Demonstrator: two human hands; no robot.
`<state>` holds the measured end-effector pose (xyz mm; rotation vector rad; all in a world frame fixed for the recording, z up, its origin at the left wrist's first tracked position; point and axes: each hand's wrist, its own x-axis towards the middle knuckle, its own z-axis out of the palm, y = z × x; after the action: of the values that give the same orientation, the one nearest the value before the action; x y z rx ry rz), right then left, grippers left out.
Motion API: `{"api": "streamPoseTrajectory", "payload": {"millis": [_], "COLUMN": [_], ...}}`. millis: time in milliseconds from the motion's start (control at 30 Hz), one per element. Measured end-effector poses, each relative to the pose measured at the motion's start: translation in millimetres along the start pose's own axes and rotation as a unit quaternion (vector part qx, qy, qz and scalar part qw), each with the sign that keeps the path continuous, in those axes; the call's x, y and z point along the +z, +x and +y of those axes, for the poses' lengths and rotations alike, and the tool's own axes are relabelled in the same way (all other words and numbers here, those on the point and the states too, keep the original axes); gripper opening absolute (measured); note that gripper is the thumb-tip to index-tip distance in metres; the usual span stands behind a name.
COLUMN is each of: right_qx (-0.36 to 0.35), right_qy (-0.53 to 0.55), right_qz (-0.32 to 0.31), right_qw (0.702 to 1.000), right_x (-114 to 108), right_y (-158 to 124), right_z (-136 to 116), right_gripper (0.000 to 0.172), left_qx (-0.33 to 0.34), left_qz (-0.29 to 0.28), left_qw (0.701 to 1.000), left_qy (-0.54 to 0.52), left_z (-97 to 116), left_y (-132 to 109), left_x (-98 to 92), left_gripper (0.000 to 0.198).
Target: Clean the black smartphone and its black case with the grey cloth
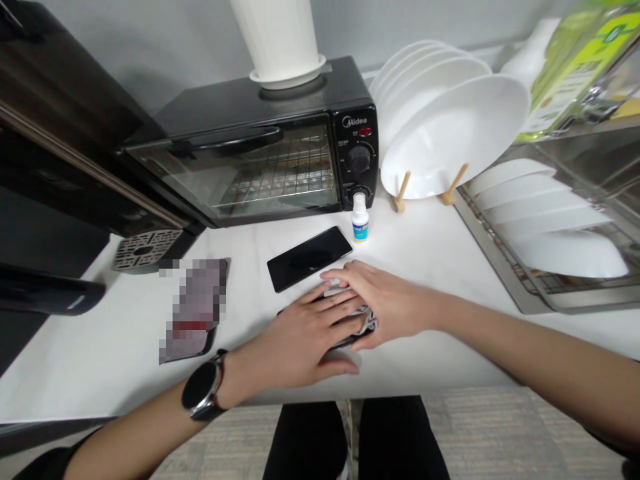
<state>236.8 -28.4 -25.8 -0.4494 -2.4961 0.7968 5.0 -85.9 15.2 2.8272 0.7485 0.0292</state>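
Note:
My left hand [303, 337] lies flat with its fingers stretched across a dark, flat object [345, 342] on the counter, mostly covered by my hands. Bunched under the fingers of my right hand [393, 297] is a grey cloth [370, 323], pressed against that object. The two hands overlap, my left fingertips reaching under my right palm. Just beyond them a black smartphone [310, 259] rests screen up. A small white spray bottle [359, 223] with a blue label stands upright beside its right end.
Behind is a black toaster oven [250, 160] carrying a white pot [280, 40]. White plates [450, 133] stand in a wooden rack, with bowls [570, 247] in a wire rack at right. Left are a blurred-out phone-like item [197, 307] and a drip tray [145, 250].

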Motion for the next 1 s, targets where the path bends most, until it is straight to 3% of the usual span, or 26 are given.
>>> {"api": "streamPoseTrajectory", "payload": {"millis": [133,367,500,567,733,867,1000], "right_qx": [0.004,0.058,0.037,0.015,-0.077,-0.114,-0.131], "right_qy": [-0.008,0.005,-0.023,-0.05,-0.105,-0.135,-0.167], "right_qz": [-0.008,-0.03,-0.007,0.015,0.075,0.096,0.126], "right_qw": [1.0,0.998,0.999,0.999,0.989,0.98,0.969], "right_x": [-2.8,-7.9,-6.8,-6.2,-6.1,-4.9,-3.6], "right_y": [-0.4,-0.8,-0.4,0.6,1.7,0.2,-1.2], "right_z": [-2.3,-9.5,-9.9,-9.4,-7.6,-7.5,-7.7], "right_gripper": [0.109,0.113,0.112,0.109,0.09,0.075,0.061], "left_qx": [-0.002,-0.066,-0.119,-0.147,-0.196,-0.181,-0.16], "left_qz": [0.014,0.049,0.17,0.224,0.264,0.292,0.264], "left_qw": [1.0,0.988,0.973,0.959,0.944,0.938,0.95], "left_qy": [0.018,0.131,0.103,0.089,0.034,-0.036,-0.057], "left_z": [-1.1,14.0,19.0,16.6,0.8,-7.4,-12.6], "left_y": [-15.4,-80.4,-100.9,-99.8,-75.8,-47.3,-14.9], "left_x": [-2.2,-9.1,-10.7,-7.2,4.1,-2.2,-22.3], "left_gripper": [0.066,0.058,0.027,0.028,0.045,0.03,0.015]}}
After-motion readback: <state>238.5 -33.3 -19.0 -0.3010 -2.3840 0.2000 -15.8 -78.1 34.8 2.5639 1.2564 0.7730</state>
